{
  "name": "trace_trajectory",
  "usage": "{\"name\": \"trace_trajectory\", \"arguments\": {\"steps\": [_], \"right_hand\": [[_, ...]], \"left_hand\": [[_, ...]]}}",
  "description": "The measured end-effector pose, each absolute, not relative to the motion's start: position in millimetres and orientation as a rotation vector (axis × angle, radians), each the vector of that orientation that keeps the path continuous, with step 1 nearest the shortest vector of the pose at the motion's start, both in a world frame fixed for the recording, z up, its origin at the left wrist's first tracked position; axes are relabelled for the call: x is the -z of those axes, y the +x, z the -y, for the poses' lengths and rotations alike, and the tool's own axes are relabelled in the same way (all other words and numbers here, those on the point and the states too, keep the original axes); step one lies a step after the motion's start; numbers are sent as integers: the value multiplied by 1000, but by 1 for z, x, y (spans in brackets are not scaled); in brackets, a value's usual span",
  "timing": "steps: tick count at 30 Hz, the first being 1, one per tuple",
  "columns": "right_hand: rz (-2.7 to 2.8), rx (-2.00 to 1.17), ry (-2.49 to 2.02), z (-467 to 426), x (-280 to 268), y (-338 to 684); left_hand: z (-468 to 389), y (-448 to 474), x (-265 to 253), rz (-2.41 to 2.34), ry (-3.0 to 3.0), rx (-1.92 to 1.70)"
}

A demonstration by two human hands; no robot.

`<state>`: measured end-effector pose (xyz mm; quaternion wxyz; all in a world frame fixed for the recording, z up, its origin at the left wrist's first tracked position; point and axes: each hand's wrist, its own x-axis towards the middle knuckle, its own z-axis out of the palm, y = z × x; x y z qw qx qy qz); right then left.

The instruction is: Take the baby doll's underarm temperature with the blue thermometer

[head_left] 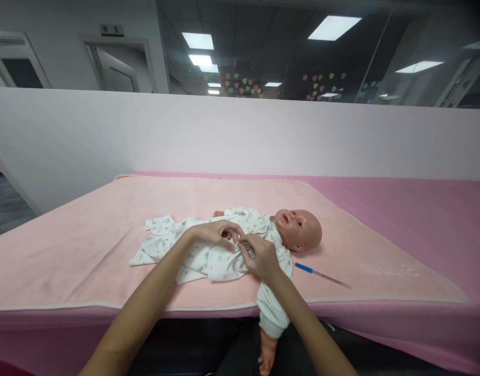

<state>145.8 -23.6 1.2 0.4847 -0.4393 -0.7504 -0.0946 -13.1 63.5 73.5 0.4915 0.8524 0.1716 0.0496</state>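
Speaker one: The printed white baby shirt (pixel 253 219) is on the baby doll (pixel 308 230), its front flap (pixel 226 267) under your fingers.

Speaker two: How is your grip?

Speaker one: Your left hand (pixel 218 233) and right hand (pixel 263 257) meet there, fingertips bent close. I can't tell if either has cloth.

Speaker two: You seem to be working on the shirt front. What does your next move need?

Speaker one: A soft, steady pinch, I think. The blue-ended stick (pixel 322 274) lies near, on your peach blanket (pixel 86 250).
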Motion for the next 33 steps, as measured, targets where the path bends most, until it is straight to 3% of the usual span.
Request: {"name": "trace_trajectory", "arguments": {"steps": [33], "right_hand": [[1763,145,-1081,27,-4,145]], "left_hand": [[-65,-10,-61,-487,2164,-262]]}}
